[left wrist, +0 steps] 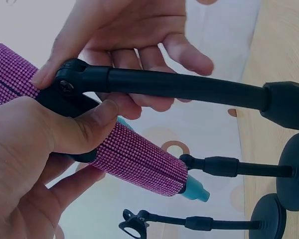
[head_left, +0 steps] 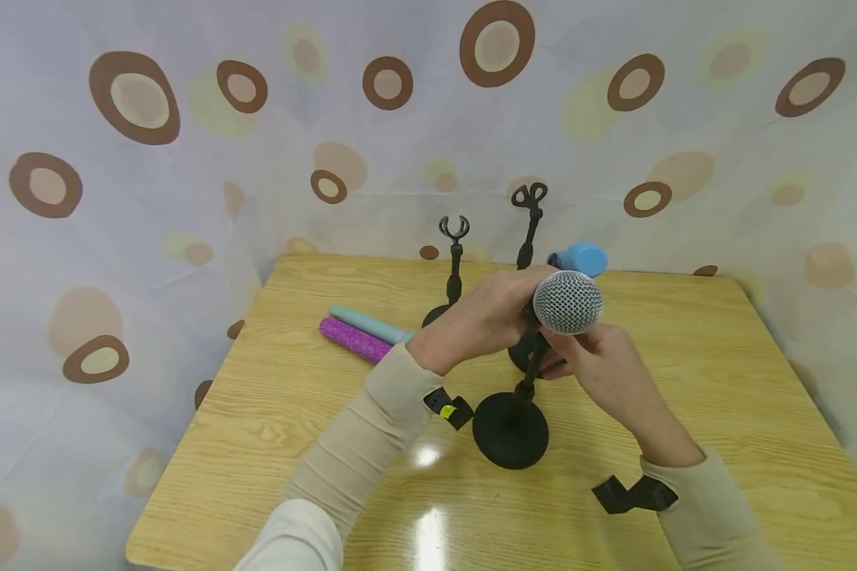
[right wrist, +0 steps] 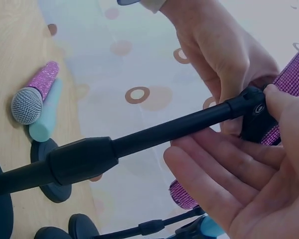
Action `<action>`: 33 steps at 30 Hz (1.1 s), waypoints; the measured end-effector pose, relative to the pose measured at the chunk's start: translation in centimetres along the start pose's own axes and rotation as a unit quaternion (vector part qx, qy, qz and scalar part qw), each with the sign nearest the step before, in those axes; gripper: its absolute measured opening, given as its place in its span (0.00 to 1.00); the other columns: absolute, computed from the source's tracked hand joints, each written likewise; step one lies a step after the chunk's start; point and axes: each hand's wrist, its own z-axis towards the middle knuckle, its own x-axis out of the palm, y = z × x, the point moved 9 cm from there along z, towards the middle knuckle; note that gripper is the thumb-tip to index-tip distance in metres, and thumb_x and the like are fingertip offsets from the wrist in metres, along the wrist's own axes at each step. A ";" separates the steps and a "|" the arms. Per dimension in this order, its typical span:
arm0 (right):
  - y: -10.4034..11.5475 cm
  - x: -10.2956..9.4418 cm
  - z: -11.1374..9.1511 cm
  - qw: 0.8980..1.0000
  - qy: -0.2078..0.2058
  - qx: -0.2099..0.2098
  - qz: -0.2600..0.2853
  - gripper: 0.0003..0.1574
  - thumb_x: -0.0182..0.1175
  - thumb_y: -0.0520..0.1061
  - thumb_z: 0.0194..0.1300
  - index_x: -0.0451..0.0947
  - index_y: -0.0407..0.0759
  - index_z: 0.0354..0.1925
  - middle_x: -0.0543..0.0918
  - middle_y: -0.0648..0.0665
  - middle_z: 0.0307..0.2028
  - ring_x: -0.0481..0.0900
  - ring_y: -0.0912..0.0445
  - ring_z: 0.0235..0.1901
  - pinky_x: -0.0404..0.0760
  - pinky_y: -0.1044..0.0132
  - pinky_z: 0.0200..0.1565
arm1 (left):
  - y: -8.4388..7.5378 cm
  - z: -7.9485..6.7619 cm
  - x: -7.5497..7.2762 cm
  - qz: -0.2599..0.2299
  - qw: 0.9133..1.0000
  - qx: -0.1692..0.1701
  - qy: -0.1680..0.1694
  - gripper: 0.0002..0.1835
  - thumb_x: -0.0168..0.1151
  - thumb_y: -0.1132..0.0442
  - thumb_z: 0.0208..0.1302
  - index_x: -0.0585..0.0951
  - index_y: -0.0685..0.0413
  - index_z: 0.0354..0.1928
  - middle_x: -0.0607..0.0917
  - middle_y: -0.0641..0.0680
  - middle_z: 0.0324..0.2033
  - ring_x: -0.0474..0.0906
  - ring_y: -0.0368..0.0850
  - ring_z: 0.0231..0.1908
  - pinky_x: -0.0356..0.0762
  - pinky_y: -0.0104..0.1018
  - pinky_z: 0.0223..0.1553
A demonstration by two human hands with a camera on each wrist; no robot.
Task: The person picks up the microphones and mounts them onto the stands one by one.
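A microphone [head_left: 567, 302] with a silver mesh head and a pink studded body lies in the black clip [left wrist: 65, 97] atop a desk stand [head_left: 510, 431]. My left hand [head_left: 489, 317] grips the microphone at the clip, thumb laid across it and fingers around the far side. From the other side my right hand [head_left: 607, 373] pinches the clip, its thumb on the joint [right wrist: 259, 107]. The right hand's other fingers [right wrist: 214, 172] lie loosely extended beside the stand's pole [right wrist: 174, 127]. In the head view both hands hide the clip.
Two stands with bare clips, a ring-shaped one [head_left: 455, 228] and a looped one [head_left: 529, 195], rise behind. A blue-bodied thing [head_left: 586, 259] shows past my left hand. A purple glitter microphone [head_left: 355, 339] and a teal one [head_left: 371, 323] lie on the table [head_left: 257, 444] at left. A patterned curtain [head_left: 428, 143] hangs behind.
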 end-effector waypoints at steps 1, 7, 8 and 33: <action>0.0 0.0 0.0 1.000 -0.001 -0.001 -0.003 0.23 0.51 0.49 0.77 0.74 0.31 0.56 0.85 0.32 0.41 0.88 0.53 0.33 0.87 0.65 0.36 | 0.0 0.1 0.1 0.001 1.000 -0.002 0.004 0.23 0.60 0.75 0.65 0.74 0.56 0.62 0.83 0.50 0.53 0.80 0.42 0.55 0.73 0.26 0.60; 0.0 -0.7 0.1 0.999 -0.016 -0.013 -0.029 0.22 0.50 0.48 0.77 0.76 0.30 0.54 0.86 0.32 0.39 0.88 0.55 0.30 0.87 0.64 0.34 | 0.1 0.7 0.4 0.017 0.999 -0.017 0.033 0.24 0.63 0.71 0.65 0.75 0.53 0.63 0.83 0.49 0.54 0.81 0.40 0.54 0.74 0.28 0.61; -0.1 -0.7 0.1 0.999 -0.017 -0.014 -0.028 0.22 0.50 0.48 0.77 0.76 0.30 0.54 0.86 0.32 0.39 0.88 0.56 0.30 0.87 0.63 0.34 | 0.2 0.8 0.5 0.017 0.999 -0.019 0.036 0.24 0.63 0.70 0.65 0.75 0.53 0.63 0.84 0.49 0.54 0.81 0.40 0.54 0.74 0.28 0.60; -2.8 2.4 -1.8 0.997 0.058 -0.036 0.028 0.24 0.37 0.46 0.82 0.71 0.33 0.61 0.81 0.36 0.51 0.82 0.60 0.45 0.84 0.64 0.48 | 0.9 -2.4 1.6 -0.042 0.996 -0.051 -0.056 0.32 0.59 0.69 0.69 0.61 0.63 0.72 0.71 0.58 0.66 0.68 0.47 0.68 0.60 0.30 0.72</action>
